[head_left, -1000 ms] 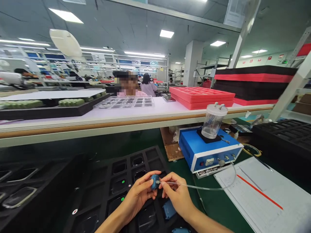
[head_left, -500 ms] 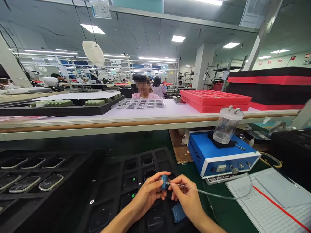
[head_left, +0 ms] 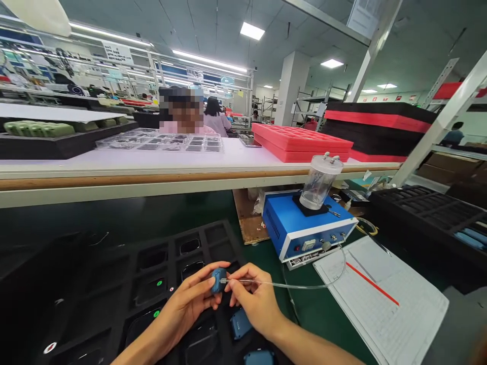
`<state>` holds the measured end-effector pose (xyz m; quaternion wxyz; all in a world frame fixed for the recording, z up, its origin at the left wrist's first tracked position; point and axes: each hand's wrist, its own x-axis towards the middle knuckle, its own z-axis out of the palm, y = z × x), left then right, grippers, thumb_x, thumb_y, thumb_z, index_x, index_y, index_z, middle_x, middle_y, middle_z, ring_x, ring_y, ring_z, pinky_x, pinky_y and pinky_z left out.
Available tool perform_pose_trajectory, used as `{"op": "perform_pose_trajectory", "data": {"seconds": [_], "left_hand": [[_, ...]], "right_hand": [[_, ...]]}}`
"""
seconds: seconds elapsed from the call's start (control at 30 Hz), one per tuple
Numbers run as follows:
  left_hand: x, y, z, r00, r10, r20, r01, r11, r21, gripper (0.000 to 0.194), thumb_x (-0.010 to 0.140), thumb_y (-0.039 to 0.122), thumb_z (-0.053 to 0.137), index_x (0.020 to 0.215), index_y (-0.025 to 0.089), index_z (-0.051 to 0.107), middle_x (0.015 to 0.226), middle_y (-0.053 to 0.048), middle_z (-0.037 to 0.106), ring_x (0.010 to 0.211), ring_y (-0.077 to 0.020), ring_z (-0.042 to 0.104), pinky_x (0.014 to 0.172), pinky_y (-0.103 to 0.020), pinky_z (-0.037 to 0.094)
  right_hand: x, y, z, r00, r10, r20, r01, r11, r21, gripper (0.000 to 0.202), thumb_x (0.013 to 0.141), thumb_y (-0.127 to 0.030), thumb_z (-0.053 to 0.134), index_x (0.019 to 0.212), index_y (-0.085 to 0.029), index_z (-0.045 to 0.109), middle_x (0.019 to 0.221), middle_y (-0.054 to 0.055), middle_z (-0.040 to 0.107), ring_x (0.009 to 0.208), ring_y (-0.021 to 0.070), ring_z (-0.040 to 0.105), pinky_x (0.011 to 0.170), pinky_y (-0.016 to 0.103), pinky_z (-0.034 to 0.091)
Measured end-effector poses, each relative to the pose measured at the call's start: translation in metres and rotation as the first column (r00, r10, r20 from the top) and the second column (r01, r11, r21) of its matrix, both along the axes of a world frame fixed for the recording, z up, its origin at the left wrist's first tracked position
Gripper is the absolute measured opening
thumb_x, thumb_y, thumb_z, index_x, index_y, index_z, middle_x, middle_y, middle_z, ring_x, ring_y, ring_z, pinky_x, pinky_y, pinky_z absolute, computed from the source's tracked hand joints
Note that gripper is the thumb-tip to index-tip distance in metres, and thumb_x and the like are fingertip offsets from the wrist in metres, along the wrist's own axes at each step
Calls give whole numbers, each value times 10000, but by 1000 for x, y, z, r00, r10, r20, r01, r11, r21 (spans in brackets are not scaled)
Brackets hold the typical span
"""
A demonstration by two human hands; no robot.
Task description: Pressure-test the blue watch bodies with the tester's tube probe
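My left hand (head_left: pixel 186 300) is closed round a small blue watch-like case (head_left: pixel 217 282), held up on edge between thumb and fingers. The thumb and fingertips of my right hand (head_left: pixel 259 300) pinch the end of a clear thin tube (head_left: pixel 299 287). A short tip on the tube meets the side of the case; whether it enters a hole there I cannot tell. Below my right hand, a second blue case (head_left: pixel 240 323) lies on the black foam tray (head_left: pixel 127 284), and another blue case (head_left: pixel 258 358) is cut off by the bottom edge of the view.
The tube runs to a blue box-shaped machine (head_left: pixel 304 218) bearing a clear lidded cylinder (head_left: pixel 317 185). Papers (head_left: pixel 380 299) with a red strip lie to the right. A shelf (head_left: pixel 182 180) crosses above, carrying red foam trays (head_left: pixel 300 144). A person sits beyond it.
The view has turned to the right, so the scene sits further left. Both hands keep the same hold on the case and tube.
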<state>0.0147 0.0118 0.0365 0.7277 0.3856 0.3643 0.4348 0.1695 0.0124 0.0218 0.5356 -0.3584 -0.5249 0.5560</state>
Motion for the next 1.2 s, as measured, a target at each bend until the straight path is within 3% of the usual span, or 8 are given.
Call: {"op": "perform_pose_trajectory", "data": {"seconds": [0.47,1.2], "left_hand": [[2,-2,6,999,-7,-31,6,1000,-3,374,774,341,613,1126,212,604,803,-42,600,674,-150,499,669,-283,411],[-1,0,1,999,-39,-11,39,999,14,364,813,312,574,1157,194,558,866,-47,591,707,-150,503,672,-282,409]], "right_hand": [[2,-1,3,1000,5,23,-5,1000,8,195,745,-356,630,737,-168,579,656,9,625,444,93,533,461,218,428],[2,-1,2,1000,3,22,-3,1000,17,116,747,-274,607,752,-161,579,655,11,633,452,91,535,463,209,424]]}}
